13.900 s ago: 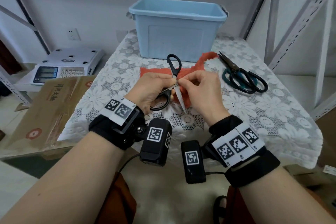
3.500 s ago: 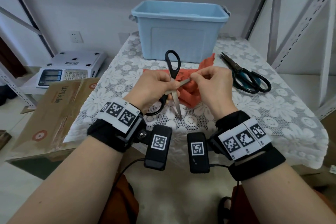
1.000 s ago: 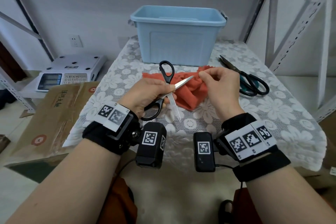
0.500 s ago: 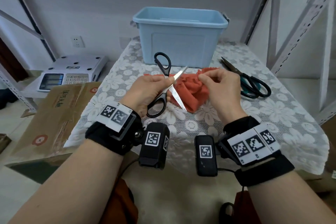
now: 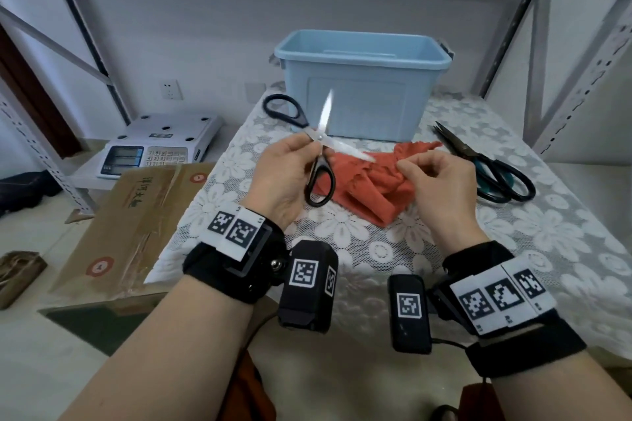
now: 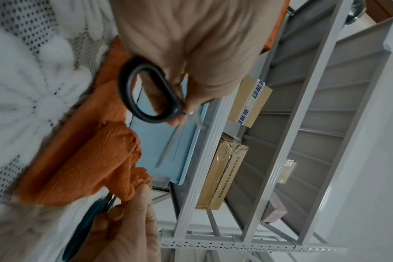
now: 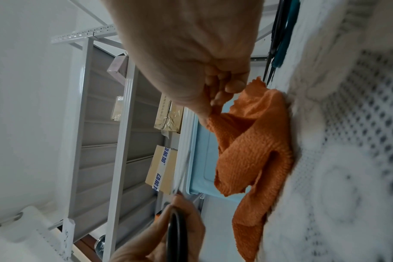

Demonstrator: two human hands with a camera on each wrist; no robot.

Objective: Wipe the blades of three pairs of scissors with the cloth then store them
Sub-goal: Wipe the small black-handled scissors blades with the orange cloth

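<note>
Scissors [image 5: 319,143] spread open above counter [image 5: 564,236], just before bin [image 5: 362,85]; left hand [image 5: 284,178] pinches pivot, right hand [image 5: 441,181] pinches soft cloth [image 5: 362,188]; blades stiff, sharp, so hold by handles

On the table [image 5: 564,249] the bin [image 5: 362,92] stands at the far middle. The cloth [image 5: 362,188] lies nearer, in front of the bin, with a pair of scissors [image 5: 485,167] lying to its right. Left of the table, lower down, a cardboard box [image 5: 136,225] lies near and a scale [image 5: 160,143] sits behind it.
</note>
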